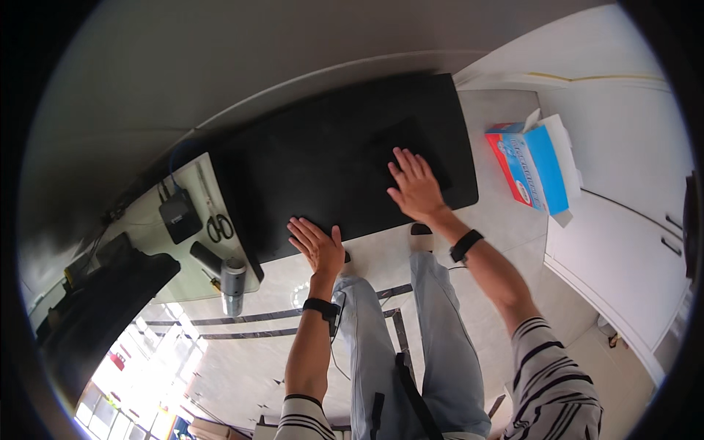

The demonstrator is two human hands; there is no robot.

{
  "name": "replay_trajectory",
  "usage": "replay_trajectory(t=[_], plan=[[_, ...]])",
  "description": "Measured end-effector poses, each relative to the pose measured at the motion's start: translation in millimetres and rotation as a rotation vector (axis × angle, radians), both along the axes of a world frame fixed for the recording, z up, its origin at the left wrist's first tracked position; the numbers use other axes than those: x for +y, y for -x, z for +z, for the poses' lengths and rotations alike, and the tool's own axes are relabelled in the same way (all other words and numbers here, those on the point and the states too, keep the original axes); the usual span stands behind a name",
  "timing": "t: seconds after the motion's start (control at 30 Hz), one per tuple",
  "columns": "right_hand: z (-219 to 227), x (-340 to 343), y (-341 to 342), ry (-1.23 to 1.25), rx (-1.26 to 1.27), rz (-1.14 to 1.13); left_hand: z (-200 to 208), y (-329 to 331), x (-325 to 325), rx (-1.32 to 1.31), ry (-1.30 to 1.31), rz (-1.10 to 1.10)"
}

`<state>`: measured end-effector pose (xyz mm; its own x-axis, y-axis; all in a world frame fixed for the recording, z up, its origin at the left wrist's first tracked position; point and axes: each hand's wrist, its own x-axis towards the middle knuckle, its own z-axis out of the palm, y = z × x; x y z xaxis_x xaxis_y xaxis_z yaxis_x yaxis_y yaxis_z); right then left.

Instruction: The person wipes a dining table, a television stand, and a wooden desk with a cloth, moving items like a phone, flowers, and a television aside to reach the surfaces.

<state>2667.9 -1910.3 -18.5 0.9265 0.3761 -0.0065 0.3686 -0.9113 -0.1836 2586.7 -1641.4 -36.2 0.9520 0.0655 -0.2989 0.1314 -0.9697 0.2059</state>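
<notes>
A black tabletop [323, 147] lies below me, its front edge towards my legs. My left hand [320, 246] rests by that front edge, palm down, fingers stretched out and the thumb apart. Farther right and deeper over the surface, my right hand [416, 183] is spread flat with its fingers apart. Neither hand holds anything. Under and beyond the right hand, a darker squarish patch [407, 136] shows on the black top; I cannot make out whether it is an object or a shadow.
At the left, a pale side table [194, 275] bears a black box with cables [180, 216], black-handled scissors [218, 226] and a grey cylinder [233, 277]. An opened blue and red carton [528, 165] stands right of the tabletop, near white cabinets [609, 257]. A wall runs behind.
</notes>
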Motion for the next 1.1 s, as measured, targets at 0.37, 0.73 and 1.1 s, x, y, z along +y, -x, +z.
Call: replay_trajectory(t=[0.37,0.73,1.1], plan=[[-39,-65,-120,0.000,-0.258,-0.261,-10,-1,-8,0.022,0.122,0.028],[-16,222,2,-0.084,0.120,0.449,19,66,0,-0.079,0.368,0.568],[-14,75,-101,0.078,-0.001,0.211,-6,95,41,0.001,0.433,0.702]])
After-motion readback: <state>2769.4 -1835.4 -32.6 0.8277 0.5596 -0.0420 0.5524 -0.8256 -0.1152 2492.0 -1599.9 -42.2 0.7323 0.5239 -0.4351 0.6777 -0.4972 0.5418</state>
